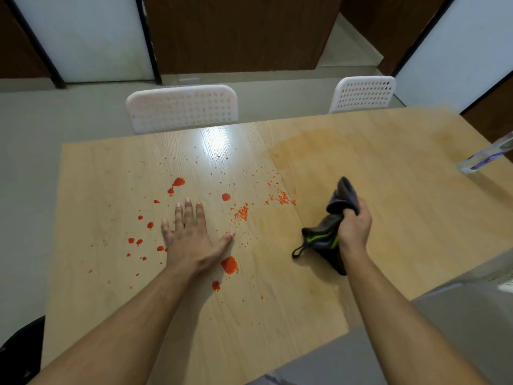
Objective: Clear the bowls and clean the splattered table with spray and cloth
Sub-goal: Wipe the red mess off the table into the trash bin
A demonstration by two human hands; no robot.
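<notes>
A light wooden table (277, 287) carries red-orange splatter (229, 264), with blobs on its left half and fine crumbs near the middle. My left hand (191, 234) lies flat on the table among the blobs, fingers straight and spread. My right hand (354, 226) grips a bunched dark grey cloth (329, 220) with a green stripe and a hanging loop, held just above the table right of the middle. The right half of the table shows a faint orange smear. A clear spray bottle (488, 154) stands at the far right edge, partly cut off.
Two white perforated chairs stand behind the table, one at the back left (181, 108) and one at the back right (363, 94). A dark object (19, 348) sits at the lower left corner. Grey floor surrounds the table.
</notes>
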